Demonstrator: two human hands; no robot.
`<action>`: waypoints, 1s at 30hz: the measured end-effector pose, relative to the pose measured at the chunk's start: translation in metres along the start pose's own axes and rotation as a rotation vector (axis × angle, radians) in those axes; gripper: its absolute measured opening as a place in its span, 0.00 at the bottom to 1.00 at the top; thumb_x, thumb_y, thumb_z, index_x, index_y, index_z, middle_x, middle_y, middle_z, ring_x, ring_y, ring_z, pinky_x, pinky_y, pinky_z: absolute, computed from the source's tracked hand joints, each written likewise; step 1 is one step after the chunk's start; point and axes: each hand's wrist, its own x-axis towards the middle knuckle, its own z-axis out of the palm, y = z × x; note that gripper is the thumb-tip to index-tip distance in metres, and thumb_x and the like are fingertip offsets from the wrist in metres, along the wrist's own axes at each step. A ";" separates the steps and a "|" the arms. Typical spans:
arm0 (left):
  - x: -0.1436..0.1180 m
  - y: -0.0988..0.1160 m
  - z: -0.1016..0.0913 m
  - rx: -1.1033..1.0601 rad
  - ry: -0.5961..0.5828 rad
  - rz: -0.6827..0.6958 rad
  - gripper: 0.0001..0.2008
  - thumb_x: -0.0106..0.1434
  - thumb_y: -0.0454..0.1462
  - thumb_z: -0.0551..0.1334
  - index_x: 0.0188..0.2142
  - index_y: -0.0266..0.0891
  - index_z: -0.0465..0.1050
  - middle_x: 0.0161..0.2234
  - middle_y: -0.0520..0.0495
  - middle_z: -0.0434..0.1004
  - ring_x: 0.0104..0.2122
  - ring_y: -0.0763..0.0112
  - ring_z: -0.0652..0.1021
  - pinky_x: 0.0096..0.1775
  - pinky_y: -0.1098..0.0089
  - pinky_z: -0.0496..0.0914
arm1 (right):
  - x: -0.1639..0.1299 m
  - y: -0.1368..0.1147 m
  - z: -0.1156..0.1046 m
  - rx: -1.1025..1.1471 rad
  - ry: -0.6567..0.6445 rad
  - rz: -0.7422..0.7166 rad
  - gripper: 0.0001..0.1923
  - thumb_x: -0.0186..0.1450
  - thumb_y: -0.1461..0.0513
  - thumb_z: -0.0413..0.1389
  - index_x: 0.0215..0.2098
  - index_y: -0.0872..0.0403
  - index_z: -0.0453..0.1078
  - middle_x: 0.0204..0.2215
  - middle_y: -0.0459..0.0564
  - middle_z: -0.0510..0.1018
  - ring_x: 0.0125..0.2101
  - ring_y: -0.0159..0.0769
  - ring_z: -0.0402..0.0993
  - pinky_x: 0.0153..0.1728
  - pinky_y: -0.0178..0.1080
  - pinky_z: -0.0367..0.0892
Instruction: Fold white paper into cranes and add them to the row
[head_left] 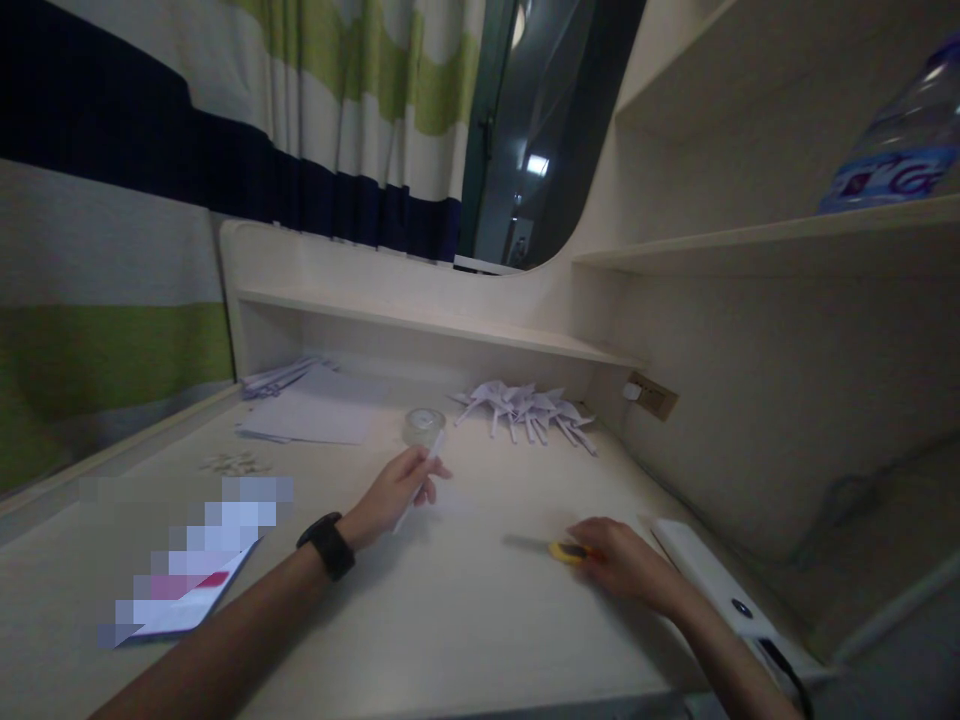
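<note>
My left hand (405, 490), with a black watch on its wrist, is closed around a thin white paper stick (409, 508). The stick slants up to the right, above the white desk (450, 620). At the right, my right hand (619, 560) grips a utility knife (568, 552) with a yellow and black body. Its blade points left and is blurred by motion. The knife and the stick are apart. Just beyond my left hand lies a roll of clear tape (424, 424).
Several paper pinwheels (525, 405) lie at the back. Paper sheets (315, 405) are stacked back left, with small pale pieces (236, 463) nearer. A blurred-out phone or tablet (199, 575) lies front left. A white power strip (705, 570) lines the right edge; a bottle (896, 170) stands on the shelf.
</note>
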 end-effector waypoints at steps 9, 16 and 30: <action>-0.012 0.013 0.009 0.339 -0.050 0.129 0.17 0.67 0.45 0.48 0.35 0.38 0.70 0.20 0.54 0.65 0.20 0.74 0.65 0.27 0.72 0.60 | 0.071 -0.084 0.002 0.630 0.348 -0.110 0.20 0.58 0.58 0.59 0.48 0.54 0.71 0.42 0.54 0.78 0.35 0.37 0.76 0.35 0.38 0.71; -0.017 0.011 0.010 0.491 -0.088 0.149 0.18 0.69 0.44 0.45 0.36 0.39 0.70 0.18 0.54 0.65 0.20 0.71 0.69 0.28 0.71 0.63 | 0.122 -0.138 0.016 0.946 0.424 -0.061 0.11 0.55 0.57 0.59 0.33 0.56 0.76 0.20 0.47 0.77 0.19 0.31 0.71 0.22 0.33 0.68; 0.001 0.018 0.006 0.525 -0.092 0.153 0.18 0.68 0.42 0.45 0.30 0.38 0.69 0.25 0.51 0.71 0.22 0.72 0.68 0.28 0.72 0.62 | 0.110 -0.099 0.004 0.956 0.337 -0.122 0.21 0.55 0.55 0.60 0.44 0.57 0.73 0.27 0.50 0.80 0.24 0.34 0.74 0.25 0.36 0.70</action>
